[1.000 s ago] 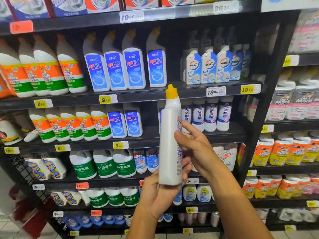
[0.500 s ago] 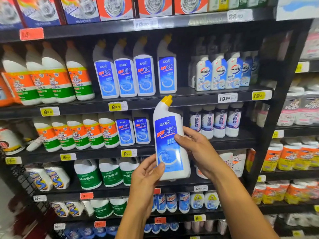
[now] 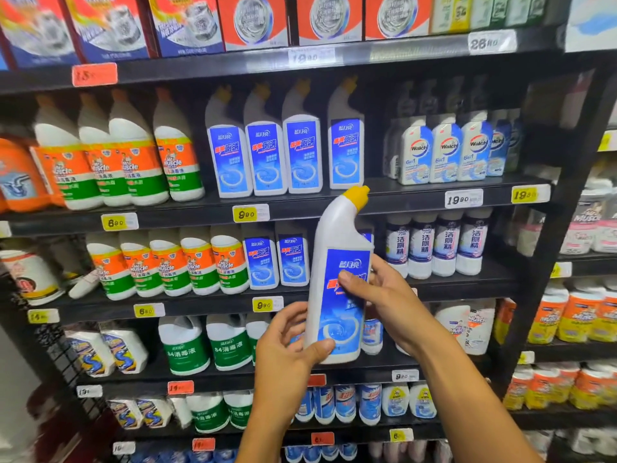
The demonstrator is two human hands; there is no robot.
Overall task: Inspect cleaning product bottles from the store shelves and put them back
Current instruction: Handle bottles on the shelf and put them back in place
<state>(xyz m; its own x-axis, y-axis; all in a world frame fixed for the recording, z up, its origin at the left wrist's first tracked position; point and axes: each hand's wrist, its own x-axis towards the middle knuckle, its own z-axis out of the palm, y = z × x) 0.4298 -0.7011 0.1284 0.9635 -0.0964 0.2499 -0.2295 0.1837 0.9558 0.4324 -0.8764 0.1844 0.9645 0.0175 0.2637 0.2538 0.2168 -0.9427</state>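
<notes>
A tall white plastic toilet-cleaner bottle with a bent neck, yellow cap and blue front label (image 3: pixel 337 289) was held upright in the air in front of the black store shelves (image 3: pixel 417 195), its label facing the camera and its cap tilted toward the right, level with the front edge of the second shelf from the top. The left hand (image 3: pixel 287 352) gripped the bottle near its base, thumb pressed across the lower front of the label and the other fingers curled round behind. The right hand (image 3: pixel 384 295) held the bottle's right side at mid-height, its thumb lying across the middle of the label and its fingers wrapped round the back. On the shelf just behind the cap stood a row of four matching white bottles with blue labels (image 3: pixel 283 145), with white bottles carrying orange and green labels (image 3: pixel 133 162) toward the left end and smaller white-and-blue bottles (image 3: pixel 447 152) toward the right end. Yellow price tags (image 3: pixel 247 213) were clipped along the shelf front edges. Red and blue cardboard boxes (image 3: pixel 253 21) lined the top shelf.
</notes>
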